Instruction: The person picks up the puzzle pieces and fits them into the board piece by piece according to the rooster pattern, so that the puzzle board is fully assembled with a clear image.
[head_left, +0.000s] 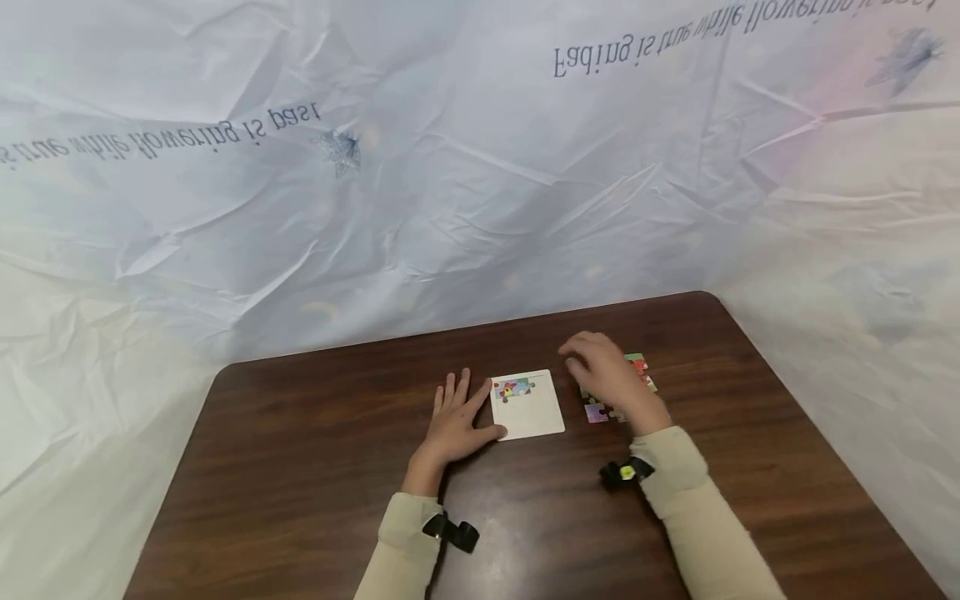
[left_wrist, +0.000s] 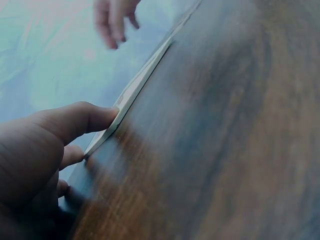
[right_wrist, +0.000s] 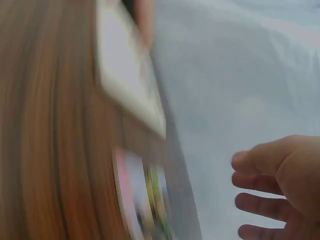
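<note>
- Left hand (head_left: 453,425): spread wide on the desk (head_left: 337,467), thumb and forefinger touching the left edge of the board (head_left: 534,418).
- Right hand (head_left: 611,375): empty, fingers loosely bent, raised over the pieces (head_left: 596,413) (partly hidden beneath it in the head view), right of the board.
- Upper left on the board: small picture section (head_left: 517,388).
- Behind the desk: creased pale sheet (head_left: 450,208).

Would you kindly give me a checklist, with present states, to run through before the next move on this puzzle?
1. White board flat on the table: ok.
2. Left hand touching the board's left edge: ok.
3. Bare space on the board: ok, most of it.
4. Piece cluster near the right hand: ok, partly hidden by it.
5. Right hand holding a piece: not ok, none visible.
6. Placed pieces fully interlocked: cannot tell, too small.
</note>
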